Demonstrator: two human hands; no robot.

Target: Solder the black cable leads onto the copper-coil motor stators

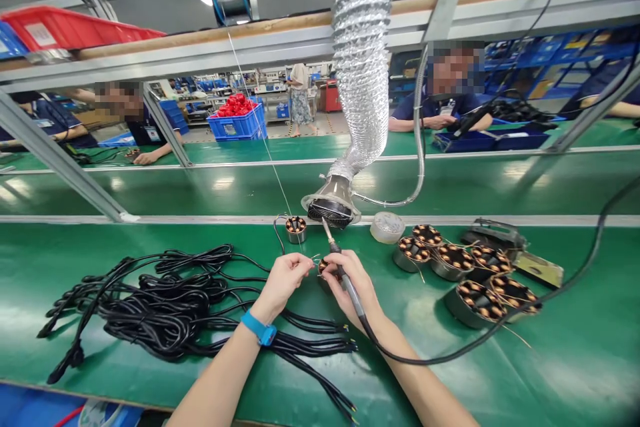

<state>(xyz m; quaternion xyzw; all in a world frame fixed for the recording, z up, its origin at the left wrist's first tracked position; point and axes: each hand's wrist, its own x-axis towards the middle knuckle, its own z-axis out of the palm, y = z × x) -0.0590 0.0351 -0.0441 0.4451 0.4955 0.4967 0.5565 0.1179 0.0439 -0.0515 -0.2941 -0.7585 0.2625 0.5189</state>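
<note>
Left hand (283,280) pinches the thin leads (314,258), fingers closed. Right hand (353,280) grips the iron (330,240) like a pen. The stator (323,267) sits between their fingertips. The hot tip, so close, could slip onto the left fingertips, and the cables (165,307) under the wrists could snag.

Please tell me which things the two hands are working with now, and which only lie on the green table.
In hand:
small stator
thin wires, pinched by the left hand
soldering iron, gripped by the right hand

Lying about:
black cable bundle
group of stators at the right
single stator beside the extraction hose
white round tub
</note>
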